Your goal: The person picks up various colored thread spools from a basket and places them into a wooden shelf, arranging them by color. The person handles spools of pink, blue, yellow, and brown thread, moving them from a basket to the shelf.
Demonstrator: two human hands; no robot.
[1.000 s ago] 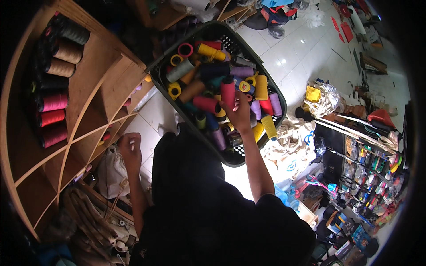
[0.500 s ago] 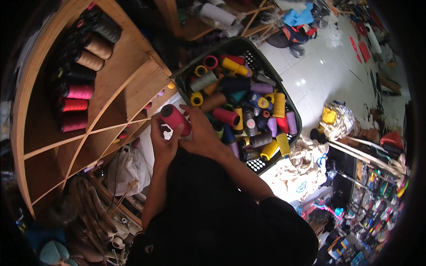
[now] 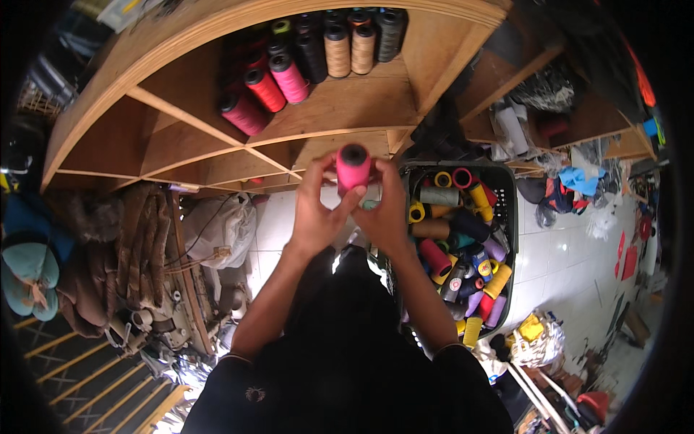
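Handling of a thread spool in front of storage. The wooden shelf unit [image 3: 340, 101] spans the upper left; a dark perforated plastic basket [image 3: 515, 217], piled with mixed thread spools [image 3: 436, 257], stands at the right. Between them, left of the basket and in front of the shelf unit's lower edge, both bare hands raise one pink thread spool [image 3: 353, 173]. The left hand [image 3: 316, 213] is clamped on its left side, thumb pressed across the lower face; the right hand [image 3: 388, 210] closes about the right side, its contact behind the spool hidden. The spool is probably light and firm, with a stiff core under slightly yielding thread; the smooth winding may slide if gripped loosely, and rough fingertips could snag a strand. The body's sides offer the surest hold, with the ends as alternatives. In appearance it is a near-cylinder, evenly wound in saturated pink, its upper end tipped toward the viewer. Smallest is the black end cap [image 3: 354, 152], round, with a darker central recess.
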